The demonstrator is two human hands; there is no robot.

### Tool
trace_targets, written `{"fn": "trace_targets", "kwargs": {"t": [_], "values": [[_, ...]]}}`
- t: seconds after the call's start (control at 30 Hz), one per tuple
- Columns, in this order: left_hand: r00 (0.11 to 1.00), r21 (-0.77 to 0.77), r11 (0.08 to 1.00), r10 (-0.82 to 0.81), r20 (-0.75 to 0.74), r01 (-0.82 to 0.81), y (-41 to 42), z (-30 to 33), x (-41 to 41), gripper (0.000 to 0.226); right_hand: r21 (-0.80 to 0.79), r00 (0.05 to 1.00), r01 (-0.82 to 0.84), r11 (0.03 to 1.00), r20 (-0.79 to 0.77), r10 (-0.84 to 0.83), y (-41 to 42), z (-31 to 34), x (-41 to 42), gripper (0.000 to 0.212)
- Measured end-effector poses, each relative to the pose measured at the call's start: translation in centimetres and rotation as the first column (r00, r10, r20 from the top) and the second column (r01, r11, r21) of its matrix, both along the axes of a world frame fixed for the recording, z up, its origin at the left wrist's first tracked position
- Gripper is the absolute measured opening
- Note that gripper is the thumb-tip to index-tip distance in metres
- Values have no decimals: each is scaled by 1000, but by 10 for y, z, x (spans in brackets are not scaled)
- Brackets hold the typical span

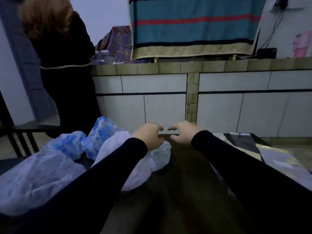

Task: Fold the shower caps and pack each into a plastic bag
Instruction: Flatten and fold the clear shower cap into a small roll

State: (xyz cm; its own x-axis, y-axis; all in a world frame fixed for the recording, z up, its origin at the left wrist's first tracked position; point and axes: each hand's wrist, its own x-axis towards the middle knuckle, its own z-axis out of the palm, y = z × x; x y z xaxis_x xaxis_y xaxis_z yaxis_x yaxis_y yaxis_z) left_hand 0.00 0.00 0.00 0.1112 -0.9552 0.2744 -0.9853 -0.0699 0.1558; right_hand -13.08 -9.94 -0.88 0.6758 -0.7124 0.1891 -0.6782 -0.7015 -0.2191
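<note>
The picture was dim and soft, and I could not tell how many caps point(55, 159) made up the crumpled pile on the left of the desk point(182, 174); some were plain white film, some printed blue. My left sleeve point(101, 179) crossed over the pile and hid part of it, and the pile ran off the left edge. My left hand point(148, 135) hovered at the pile's far end, fingers point(158, 128) curled and loose, gripping nothing I could see, though whether the heel touched the film beneath was unclear. My right hand point(182, 132) hung just beside it over bare dark wood, fingers point(172, 128) likewise bent and apart, empty. On the right of the desk lay flat, glossy bags point(276, 157), their count and contents hard to make out. Beyond stood a tiled counter point(168, 67) with pale cupboard doors, a striped cloth point(194, 26) hanging above it, and a person in dark clothing point(67, 65) at the left, back turned.
</note>
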Motion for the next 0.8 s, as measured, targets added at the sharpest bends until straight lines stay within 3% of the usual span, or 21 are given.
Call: {"fn": "trace_targets", "kwargs": {"t": [0.17,0.4,0.57,0.67,0.7,0.8], "values": [[999,-69,997,23,-25,-24,-15,-32,-2,35,74,999,-5,997,34,2,-11,-34,8,45],[992,-241,965,120,36,-107,-23,-70,-13,26,196,949,-30,980,314,-33,-27,-83,17,43],[980,-161,974,175,98,-158,-22,-73,-12,24,284,891,-58,957,447,-79,-30,-106,23,40],[972,-102,983,171,163,-156,-20,-70,-15,28,258,850,-38,965,516,-105,-28,-112,22,16],[966,-81,984,172,192,-159,-19,-69,-16,32,240,831,-32,970,546,-108,-27,-112,21,9],[951,-14,984,175,255,-177,-18,-65,-17,53,216,754,-55,975,649,-101,-23,-111,18,16]]}}
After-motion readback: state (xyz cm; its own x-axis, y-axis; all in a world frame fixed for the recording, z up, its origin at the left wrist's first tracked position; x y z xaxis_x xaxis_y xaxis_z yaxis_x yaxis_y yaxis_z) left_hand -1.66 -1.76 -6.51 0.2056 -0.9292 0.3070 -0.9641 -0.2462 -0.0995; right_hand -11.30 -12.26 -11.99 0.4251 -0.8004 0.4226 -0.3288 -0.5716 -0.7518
